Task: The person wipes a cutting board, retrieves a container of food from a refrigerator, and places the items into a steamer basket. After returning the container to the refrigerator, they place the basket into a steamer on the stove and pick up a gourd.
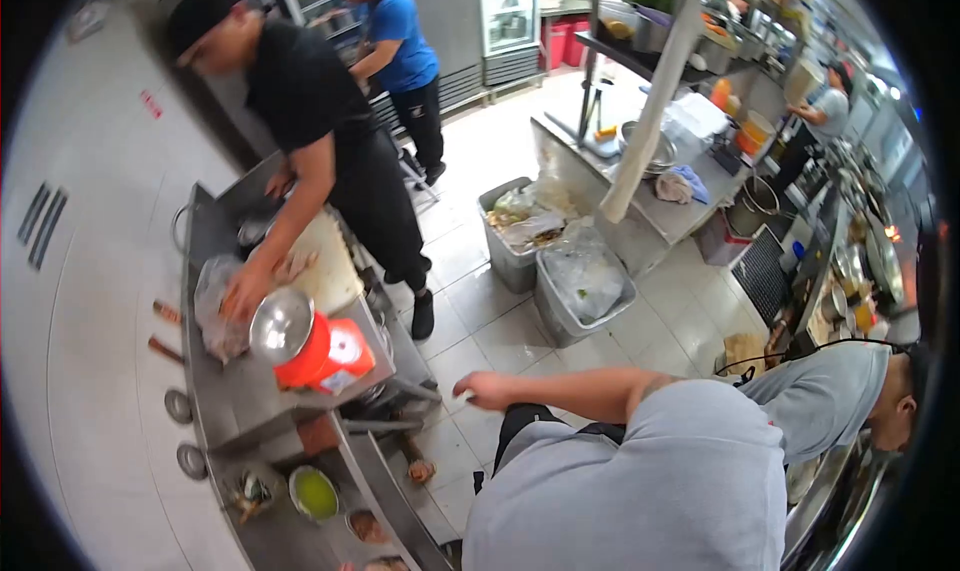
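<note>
While the plastic bag (215, 306) lies at the far left of the steel surface (235, 401), a person in black (320, 121) bends over it and presses one hand (240, 296) down on its right side. That person's other hand is hidden behind the body. The bag looks soft and slippery, so handling it well probably means keeping it flat and pinned, well in from the surface's edge. A pale cutting board (330, 266) sits just right of the bag. A red container (325, 356) topped by a shiny metal bowl (281, 325) stands just near of it, close enough to be knocked by a careless elbow. Nearer still, a bowl of green sauce (313, 493) rests on a lower shelf. At the near right a person in grey (640, 481) stretches an arm left, its hand (483, 389) loosely curled over the tiled floor (480, 336), holding nothing that I can make out. Two lined bins (585, 281) stand farther right. The camera wearer's own hands are out of view, so I cannot tell their state.
</note>
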{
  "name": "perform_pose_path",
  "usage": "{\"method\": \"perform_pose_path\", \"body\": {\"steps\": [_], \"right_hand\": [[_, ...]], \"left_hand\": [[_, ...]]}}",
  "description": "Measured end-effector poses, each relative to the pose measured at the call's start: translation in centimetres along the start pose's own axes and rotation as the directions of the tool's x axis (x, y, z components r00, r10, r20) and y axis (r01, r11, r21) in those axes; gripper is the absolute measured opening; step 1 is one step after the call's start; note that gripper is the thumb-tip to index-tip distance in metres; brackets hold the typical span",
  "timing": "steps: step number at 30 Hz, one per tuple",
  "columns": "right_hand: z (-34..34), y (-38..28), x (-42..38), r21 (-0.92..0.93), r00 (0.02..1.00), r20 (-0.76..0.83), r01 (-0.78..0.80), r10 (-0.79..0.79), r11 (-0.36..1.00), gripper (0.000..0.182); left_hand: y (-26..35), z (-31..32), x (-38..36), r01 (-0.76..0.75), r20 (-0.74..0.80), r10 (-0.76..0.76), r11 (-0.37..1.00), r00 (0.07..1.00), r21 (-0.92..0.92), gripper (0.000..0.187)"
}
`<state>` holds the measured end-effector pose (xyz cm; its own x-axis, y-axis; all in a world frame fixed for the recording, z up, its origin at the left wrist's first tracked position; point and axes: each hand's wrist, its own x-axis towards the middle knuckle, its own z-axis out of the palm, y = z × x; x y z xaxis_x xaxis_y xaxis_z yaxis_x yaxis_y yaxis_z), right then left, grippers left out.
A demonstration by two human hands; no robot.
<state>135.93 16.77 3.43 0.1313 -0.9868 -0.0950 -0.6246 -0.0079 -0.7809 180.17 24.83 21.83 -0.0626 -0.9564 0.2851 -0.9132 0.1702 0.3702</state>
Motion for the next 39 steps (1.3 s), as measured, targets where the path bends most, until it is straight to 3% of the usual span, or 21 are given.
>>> {"method": "perform_pose_path", "body": {"steps": [3,4,6,8,9,11,14,15,16,18,21,22,24,25,27,30,32,34,36,39], "right_hand": [[-7.8,5.5,-2.8,0.121,0.864,-0.362,-0.327,0.349,0.937,0.033],[-9.8,7.8,-3.6,0.135,0.799,-0.471,-0.353,0.373,0.926,0.032],[-13.8,11.8,-5.2,0.189,0.667,-0.622,-0.381,0.411,0.905,0.032],[-17.8,14.1,-6.8,0.238,0.513,-0.720,-0.451,0.468,0.860,0.035],[-19.3,15.8,-7.5,0.253,0.498,-0.721,-0.458,0.482,0.852,0.035],[-22.0,19.3,-8.8,0.244,0.226,-0.883,-0.527,0.411,0.814,0.038],[-26.2,23.1,-10.7,0.400,-0.122,-0.911,-0.492,0.394,0.773,0.050],[-27.2,24.9,-11.0,0.434,-0.211,-0.901,-0.479,0.380,0.763,0.055],[-28.4,25.4,-11.0,0.443,-0.211,-0.896,-0.475,0.391,0.760,0.055],[-31.7,25.1,-11.2,0.572,-0.398,-0.806,-0.339,0.438,0.746,0.062],[-34.0,27.0,-11.3,0.651,-0.442,-0.739,-0.277,0.508,0.706,0.063],[-34.4,27.6,-11.4,0.658,-0.464,-0.731,-0.284,0.501,0.697,0.063],[-34.6,28.8,-11.3,0.653,-0.394,-0.747,-0.286,0.535,0.701,0.061],[-34.5,29.5,-11.2,0.665,-0.421,-0.735,-0.290,0.532,0.688,0.061],[-34.4,30.3,-10.7,0.714,-0.412,-0.679,-0.180,0.607,0.677,0.054],[-35.6,28.7,-8.5,0.726,-0.498,-0.645,-0.163,0.579,0.668,0.045],[-35.2,29.7,-7.6,0.741,-0.547,-0.614,-0.153,0.569,0.653,0.041],[-35.5,29.3,-7.0,0.753,-0.586,-0.590,-0.151,0.555,0.641,0.038],[-35.4,27.8,-5.6,0.890,-0.636,-0.426,-0.169,0.643,0.423,0.032],[-35.3,26.8,-2.6,0.871,-0.690,-0.420,-0.124,0.590,0.475,0.029]], "left_hand": [[10.0,6.0,8.1,-0.283,0.173,0.327,0.929,0.929,-0.238,0.027],[12.3,9.1,10.3,-0.380,0.182,0.458,0.858,0.870,-0.346,0.026],[17.9,14.9,13.8,-0.262,0.351,0.506,0.791,0.787,-0.553,0.030],[22.5,21.9,16.9,-0.271,0.438,0.606,0.741,0.664,-0.615,0.034],[25.3,24.5,18.2,-0.330,0.482,0.646,0.740,0.592,-0.586,0.034],[30.3,29.8,20.3,-0.398,0.562,0.687,0.726,0.460,-0.561,0.035],[35.0,37.5,22.9,-0.457,0.622,0.720,0.685,0.307,-0.567,0.039],[36.7,39.9,23.8,-0.462,0.626,0.717,0.687,0.306,-0.561,0.039],[38.2,41.9,24.5,-0.448,0.641,0.720,0.681,0.265,-0.580,0.039],[40.8,45.7,26.4,-0.435,0.654,0.725,0.671,0.215,-0.601,0.039],[45.2,52.3,29.1,-0.410,0.662,0.737,0.650,0.135,-0.640,0.036],[46.5,54.7,30.2,-0.415,0.662,0.736,0.651,0.140,-0.636,0.037],[49.1,59.3,32.8,-0.424,0.719,0.681,0.697,0.139,-0.578,0.036],[50.4,61.2,34.3,-0.426,0.736,0.658,0.718,0.157,-0.551,0.037],[52.7,65.0,37.8,-0.430,0.777,0.609,0.751,0.158,-0.501,0.038],[53.8,73.8,43.7,-0.568,0.855,0.497,0.751,0.150,-0.337,0.039],[54.0,79.8,47.8,-0.667,0.897,0.435,0.692,0.081,-0.275,0.039],[55.7,83.1,51.9,-0.716,0.910,0.415,0.639,0.012,-0.282,0.037],[57.9,84.5,55.8,-0.717,0.918,0.396,0.643,0.007,-0.272,0.038],[62.1,86.7,61.6,-0.728,0.928,0.373,0.630,-0.020,-0.269,0.038]]}}
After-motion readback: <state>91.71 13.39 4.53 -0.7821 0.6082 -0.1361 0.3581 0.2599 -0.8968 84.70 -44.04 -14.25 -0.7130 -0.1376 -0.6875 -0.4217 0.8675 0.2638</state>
